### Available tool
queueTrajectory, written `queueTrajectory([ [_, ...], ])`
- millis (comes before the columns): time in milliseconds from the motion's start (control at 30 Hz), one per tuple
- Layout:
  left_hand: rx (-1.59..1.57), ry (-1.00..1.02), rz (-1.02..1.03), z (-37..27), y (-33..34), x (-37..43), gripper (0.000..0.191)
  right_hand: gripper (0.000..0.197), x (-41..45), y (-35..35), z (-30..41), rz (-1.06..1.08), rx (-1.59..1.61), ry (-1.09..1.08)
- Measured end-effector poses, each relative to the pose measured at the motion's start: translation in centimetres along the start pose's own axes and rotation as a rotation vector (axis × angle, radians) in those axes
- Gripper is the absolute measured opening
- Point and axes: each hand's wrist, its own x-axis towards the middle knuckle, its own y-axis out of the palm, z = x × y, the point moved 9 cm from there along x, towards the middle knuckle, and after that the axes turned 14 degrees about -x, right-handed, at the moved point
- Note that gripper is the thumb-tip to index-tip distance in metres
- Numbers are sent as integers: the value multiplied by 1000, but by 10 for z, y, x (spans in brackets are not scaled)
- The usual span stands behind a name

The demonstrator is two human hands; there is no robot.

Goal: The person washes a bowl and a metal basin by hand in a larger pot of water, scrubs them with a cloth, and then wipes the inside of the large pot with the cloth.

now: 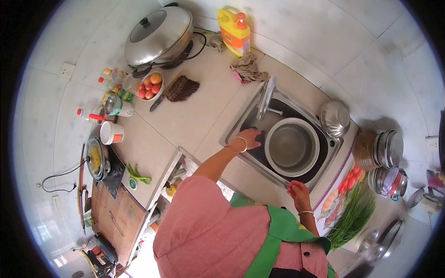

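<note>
My left hand [251, 136] reaches over the left part of the steel sink [278, 179]. Its fingers are by something dark at the basin's side, and whether they grip it is not clear. Just right of that hand, a round metal pot [292, 147] stands in the basin with what looks like water in it. The faucet [266, 99] is behind the hand. My right hand [299, 192] hovers at the sink's front edge, below the pot, with its fingers loosely curled and nothing visible in them.
A fluted metal bowl [334, 119] stands at the sink's right corner. Long green vegetables [354, 212] lie on the right counter near stacked pots [389, 149]. Behind are a crumpled cloth [248, 67] and a yellow pump bottle [234, 33]. A brush [180, 88] and fruit bowl [151, 87] sit left.
</note>
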Motion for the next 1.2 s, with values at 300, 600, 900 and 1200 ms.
queueTrajectory([
  [300,-751,64,-507,63,-179,37,23,21,-4,-1,-6,-17,42,32],
  [600,-451,-62,-1054,154,-328,155,34,20,-2,9,14,-78,95,68],
  [900,-124,-333,-845,222,-364,243,40,24,12,-3,6,-167,173,181],
  [1200,-1591,238,-1268,204,-340,79,41,19,3,7,17,-123,100,25],
])
